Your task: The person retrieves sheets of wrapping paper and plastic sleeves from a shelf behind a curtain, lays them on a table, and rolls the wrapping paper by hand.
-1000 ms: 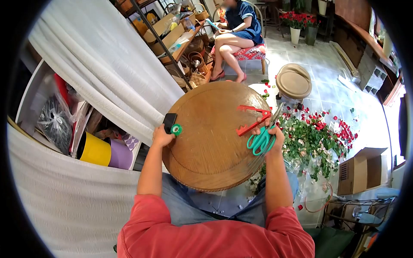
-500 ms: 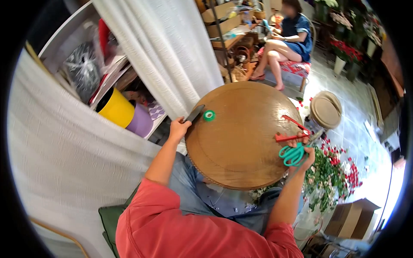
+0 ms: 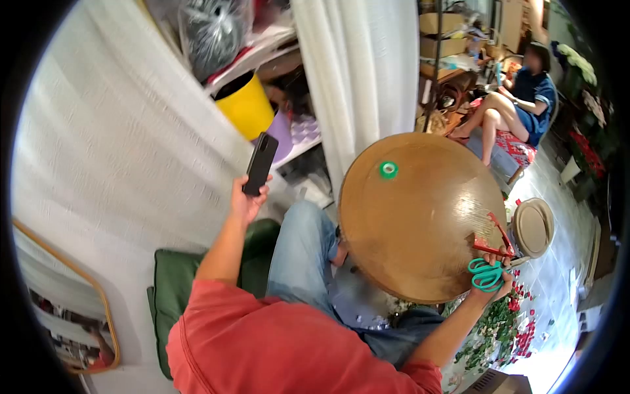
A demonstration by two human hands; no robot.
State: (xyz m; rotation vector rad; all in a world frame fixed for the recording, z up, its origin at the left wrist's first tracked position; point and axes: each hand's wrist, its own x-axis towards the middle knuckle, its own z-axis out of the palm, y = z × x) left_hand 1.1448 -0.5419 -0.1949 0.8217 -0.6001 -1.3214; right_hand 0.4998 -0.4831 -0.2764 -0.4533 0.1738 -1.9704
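My left hand (image 3: 248,200) grips a black phone (image 3: 260,164), held upright off the table's left side, in front of the white curtain. At the right edge of the round brown table (image 3: 420,217), my right hand (image 3: 495,285) is closed around teal-handled scissors (image 3: 485,274). A red-handled tool (image 3: 493,244) is at the same hand, beside the scissors; how the fingers hold it is partly hidden. On the far left part of the tabletop lies a green roll of tape (image 3: 388,170).
Behind the curtain (image 3: 354,79) a shelf holds a yellow bucket (image 3: 246,105). A seated person (image 3: 531,98) is beyond the table. A round stool (image 3: 533,228) and red flowers (image 3: 505,328) are at the right. A green cushion (image 3: 177,276) is beside me.
The view has turned left. My left hand has moved away from the table edge and raised the phone, whose broad face now shows. My right hand still holds the scissors near the table's right edge.
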